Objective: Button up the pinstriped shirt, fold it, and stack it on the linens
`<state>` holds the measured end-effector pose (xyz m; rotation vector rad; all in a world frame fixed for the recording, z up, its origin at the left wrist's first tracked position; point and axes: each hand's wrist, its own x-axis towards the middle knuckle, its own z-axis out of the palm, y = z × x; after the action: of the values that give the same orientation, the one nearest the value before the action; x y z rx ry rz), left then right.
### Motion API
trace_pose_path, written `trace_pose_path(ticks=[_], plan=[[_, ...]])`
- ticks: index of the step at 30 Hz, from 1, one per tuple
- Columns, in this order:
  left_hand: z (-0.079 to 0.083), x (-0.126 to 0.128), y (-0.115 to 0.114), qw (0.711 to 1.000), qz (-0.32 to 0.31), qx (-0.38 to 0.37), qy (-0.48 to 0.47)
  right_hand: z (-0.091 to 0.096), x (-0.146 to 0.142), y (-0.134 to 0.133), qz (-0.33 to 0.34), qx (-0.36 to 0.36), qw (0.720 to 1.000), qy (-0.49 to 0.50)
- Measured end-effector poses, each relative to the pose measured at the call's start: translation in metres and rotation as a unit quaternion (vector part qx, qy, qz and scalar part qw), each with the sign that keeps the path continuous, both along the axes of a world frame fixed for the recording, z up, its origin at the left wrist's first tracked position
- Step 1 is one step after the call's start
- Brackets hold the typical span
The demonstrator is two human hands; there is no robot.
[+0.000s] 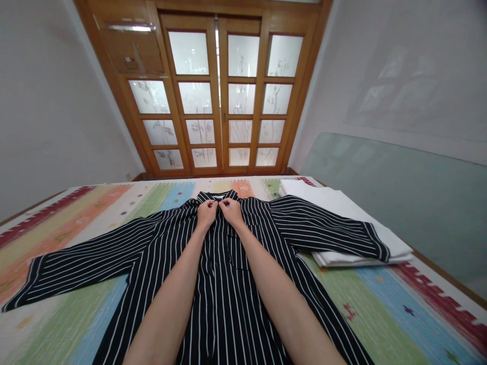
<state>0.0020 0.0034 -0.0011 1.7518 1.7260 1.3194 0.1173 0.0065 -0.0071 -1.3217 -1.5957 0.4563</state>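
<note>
Bare forearms fill the near field on my feed, both running up from the bottom edge and converging at the far middle. They lie over a black cloth shirt with thin white stripes (224, 294), spread flat, front up, collar (218, 194) pointing away from the camera. Shirt sits across the centre of the bench, on a multicoloured striped cover cloth (380, 309) with bands of green, blue, orange and dark red.

Left hand (206, 212): fingers curled in, pinching the shirt's front edge just below the collar. Right hand (231, 209): same posture, pinching the opposite front edge. The two hands are touching or very nearly so, knuckle to knuckle. I cannot tell whether a button sits between the fingertips; too small at this range.

Sleeve on the left (76, 263) lies stretched straight out over the cover, cuff near the bench's left edge. Sleeve on the right (327, 228) stretches out the other way and rests on top of a folded white cloth stack (327, 200), which lies at the right side of the bench, just beside the shirt body.

Beyond the bench: a wooden double door with frosted glass panes (224, 91), shut. Brown flattened cardboard (131, 48) covers its upper left pane. A large pale green glass sheet (399, 203) leans along the right wall.
</note>
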Motion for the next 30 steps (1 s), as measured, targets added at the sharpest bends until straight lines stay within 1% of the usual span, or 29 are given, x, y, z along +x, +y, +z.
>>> trace_pose_path(ticks=[6, 10, 13, 15, 17, 20, 24, 27, 30], plan=[[0.001, 0.002, -0.004, 0.997, 0.045, 0.011, 0.068, -0.001, 0.0, -0.002, -0.008, -0.009, 0.999, -0.031], [0.002, -0.003, -0.008, 0.991, 0.08, 0.004, 0.105, 0.002, 0.0, -0.008, -0.052, -0.008, 0.997, -0.063], [0.002, -0.007, -0.011, 0.987, 0.112, -0.001, 0.115, 0.005, -0.002, -0.012, -0.08, 0.022, 0.985, -0.152], [0.002, -0.009, -0.012, 0.985, 0.134, -0.001, 0.111, 0.007, -0.004, -0.015, -0.064, 0.048, 0.972, -0.221], [0.002, -0.011, -0.011, 0.985, 0.144, -0.005, 0.097, 0.008, -0.006, -0.016, -0.028, 0.053, 0.962, -0.268], [0.002, -0.015, -0.007, 0.989, 0.125, -0.009, 0.073, 0.008, -0.008, -0.016, 0.007, 0.026, 0.948, -0.316], [0.002, -0.02, -0.003, 0.995, 0.075, 0.002, 0.062, 0.007, -0.009, -0.017, -0.001, -0.009, 0.936, -0.351], [0.002, -0.022, -0.002, 0.997, 0.051, 0.008, 0.065, 0.009, -0.009, -0.017, -0.009, -0.023, 0.936, -0.352], [0.002, -0.022, -0.002, 0.996, 0.049, 0.009, 0.07, 0.011, -0.007, -0.018, -0.003, -0.02, 0.941, -0.338]])
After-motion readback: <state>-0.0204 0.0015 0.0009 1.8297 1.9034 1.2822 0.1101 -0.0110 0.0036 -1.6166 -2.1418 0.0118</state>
